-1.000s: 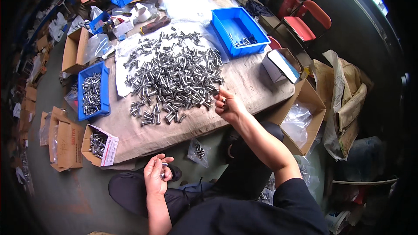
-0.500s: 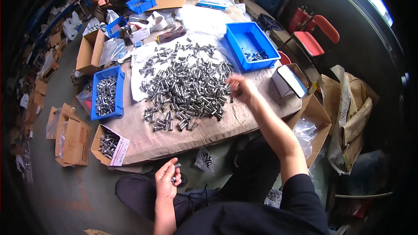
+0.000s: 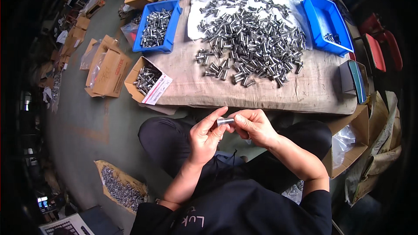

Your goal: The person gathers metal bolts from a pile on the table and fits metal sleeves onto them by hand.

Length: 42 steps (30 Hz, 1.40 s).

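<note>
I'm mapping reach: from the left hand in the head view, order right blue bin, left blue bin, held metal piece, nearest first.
1. Held metal piece: near centre
2. Left blue bin: upper left
3. Right blue bin: upper right

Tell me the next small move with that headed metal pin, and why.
Probably best to roll the headed metal pin slightly: the left hand is at its wider end, the right hand at the other, and its underside is hidden.

A wrinkled, cloth-covered worktop [image 3: 313, 92] stretches ahead of the hands [image 3: 257, 127]. A heap of metal fasteners [image 3: 257, 45] lies across it, its far part on a white sheet [image 3: 194, 22]; ahead and right of the hands stands a blue bin [image 3: 321, 17].
</note>
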Each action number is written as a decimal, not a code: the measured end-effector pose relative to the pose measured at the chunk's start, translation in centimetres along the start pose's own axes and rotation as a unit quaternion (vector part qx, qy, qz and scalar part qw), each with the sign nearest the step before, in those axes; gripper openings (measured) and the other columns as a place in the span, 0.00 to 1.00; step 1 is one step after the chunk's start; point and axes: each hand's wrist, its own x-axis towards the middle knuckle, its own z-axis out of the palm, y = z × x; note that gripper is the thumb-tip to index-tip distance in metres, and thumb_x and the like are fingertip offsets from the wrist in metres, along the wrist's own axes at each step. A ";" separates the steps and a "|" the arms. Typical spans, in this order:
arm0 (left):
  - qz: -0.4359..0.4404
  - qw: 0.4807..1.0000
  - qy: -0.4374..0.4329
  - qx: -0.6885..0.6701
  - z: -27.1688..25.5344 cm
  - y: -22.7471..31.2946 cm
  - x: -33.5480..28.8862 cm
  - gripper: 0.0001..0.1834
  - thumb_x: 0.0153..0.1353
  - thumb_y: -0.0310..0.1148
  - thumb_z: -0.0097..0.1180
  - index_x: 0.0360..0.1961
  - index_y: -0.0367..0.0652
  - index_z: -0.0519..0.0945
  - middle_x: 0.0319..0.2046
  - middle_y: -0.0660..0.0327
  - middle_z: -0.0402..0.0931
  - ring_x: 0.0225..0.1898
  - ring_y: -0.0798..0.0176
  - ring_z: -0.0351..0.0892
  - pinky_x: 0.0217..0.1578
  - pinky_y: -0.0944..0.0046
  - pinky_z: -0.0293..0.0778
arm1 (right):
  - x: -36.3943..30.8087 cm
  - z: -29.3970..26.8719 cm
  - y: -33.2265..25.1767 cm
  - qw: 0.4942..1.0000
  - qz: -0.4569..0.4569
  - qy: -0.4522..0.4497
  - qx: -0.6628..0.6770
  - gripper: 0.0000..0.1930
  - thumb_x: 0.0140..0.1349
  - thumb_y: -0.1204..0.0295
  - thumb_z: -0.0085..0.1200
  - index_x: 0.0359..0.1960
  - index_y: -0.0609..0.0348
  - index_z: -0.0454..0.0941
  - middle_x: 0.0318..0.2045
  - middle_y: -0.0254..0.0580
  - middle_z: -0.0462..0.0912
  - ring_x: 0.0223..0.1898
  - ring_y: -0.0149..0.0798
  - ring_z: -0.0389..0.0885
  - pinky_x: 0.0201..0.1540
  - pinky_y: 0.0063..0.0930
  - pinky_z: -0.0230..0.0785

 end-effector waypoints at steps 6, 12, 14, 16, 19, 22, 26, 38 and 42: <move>0.019 0.999 -0.006 0.033 0.1 -0.3 0.0 0.20 0.56 0.23 0.53 0.51 0.36 0.70 0.25 0.62 0.74 0.23 0.75 0.66 0.25 0.77 0.65 | -0.5 0.2 -0.4 0.998 0.004 0.051 -0.044 0.14 0.59 0.64 0.51 0.36 0.65 0.76 0.24 0.35 0.78 0.17 0.20 0.63 0.18 0.13 0.54; -0.026 1.000 -0.004 0.002 0.5 -0.6 0.0 0.21 0.55 0.22 0.53 0.52 0.36 0.69 0.26 0.63 0.73 0.23 0.75 0.66 0.25 0.75 0.66 | -1.2 0.1 -0.5 0.995 0.005 0.094 -0.030 0.10 0.57 0.68 0.54 0.34 0.62 0.78 0.21 0.28 0.75 0.19 0.18 0.65 0.20 0.13 0.56; -0.034 0.999 -0.003 -0.008 0.6 -0.4 -0.1 0.21 0.55 0.23 0.53 0.52 0.35 0.68 0.26 0.62 0.73 0.23 0.75 0.66 0.25 0.75 0.66 | -1.3 0.4 -0.6 0.995 -0.018 0.092 -0.033 0.10 0.57 0.69 0.54 0.34 0.63 0.78 0.22 0.29 0.75 0.22 0.19 0.66 0.23 0.14 0.58; -0.041 0.999 -0.002 -0.018 0.5 -0.2 -0.1 0.22 0.55 0.23 0.53 0.52 0.35 0.68 0.27 0.62 0.73 0.23 0.74 0.66 0.25 0.75 0.66 | -1.3 0.6 -0.8 0.994 -0.042 0.091 -0.036 0.10 0.56 0.70 0.54 0.35 0.64 0.78 0.23 0.30 0.76 0.24 0.20 0.68 0.26 0.15 0.61; -0.041 0.998 -0.003 -0.039 0.3 -0.2 -0.1 0.22 0.56 0.26 0.53 0.52 0.33 0.68 0.30 0.60 0.73 0.23 0.74 0.66 0.25 0.74 0.66 | -1.3 0.6 -0.7 0.989 -0.066 0.089 -0.094 0.10 0.56 0.72 0.54 0.36 0.65 0.77 0.26 0.32 0.76 0.29 0.22 0.70 0.32 0.17 0.63; -0.039 0.995 -0.022 -0.090 -0.1 -0.4 -0.3 0.21 0.58 0.28 0.52 0.52 0.32 0.67 0.33 0.57 0.74 0.22 0.73 0.64 0.25 0.72 0.65 | -1.3 0.5 -0.5 0.989 -0.068 0.085 -0.102 0.09 0.56 0.73 0.54 0.37 0.65 0.78 0.27 0.32 0.76 0.30 0.22 0.70 0.33 0.18 0.63; -0.027 0.994 -0.025 -0.098 -0.3 -0.7 -0.2 0.20 0.58 0.27 0.52 0.52 0.35 0.69 0.32 0.62 0.76 0.22 0.77 0.64 0.22 0.78 0.62 | -1.3 0.7 -0.5 0.993 -0.055 0.081 -0.072 0.09 0.56 0.73 0.54 0.37 0.65 0.78 0.28 0.32 0.77 0.30 0.22 0.70 0.33 0.17 0.63; -0.036 0.998 -0.003 -0.053 -0.2 -0.4 -0.2 0.18 0.57 0.27 0.52 0.49 0.32 0.71 0.29 0.58 0.74 0.21 0.75 0.64 0.24 0.74 0.63 | -1.2 0.4 0.1 0.989 -0.079 0.096 -0.078 0.10 0.55 0.75 0.54 0.38 0.64 0.77 0.31 0.33 0.77 0.32 0.23 0.71 0.36 0.18 0.64; -0.027 0.999 0.017 0.003 -0.2 -0.6 -0.4 0.16 0.55 0.23 0.54 0.46 0.32 0.72 0.29 0.58 0.74 0.23 0.75 0.67 0.23 0.76 0.64 | -1.1 0.5 0.2 0.992 -0.067 0.108 -0.023 0.10 0.55 0.76 0.54 0.39 0.65 0.77 0.32 0.33 0.78 0.34 0.24 0.72 0.38 0.18 0.65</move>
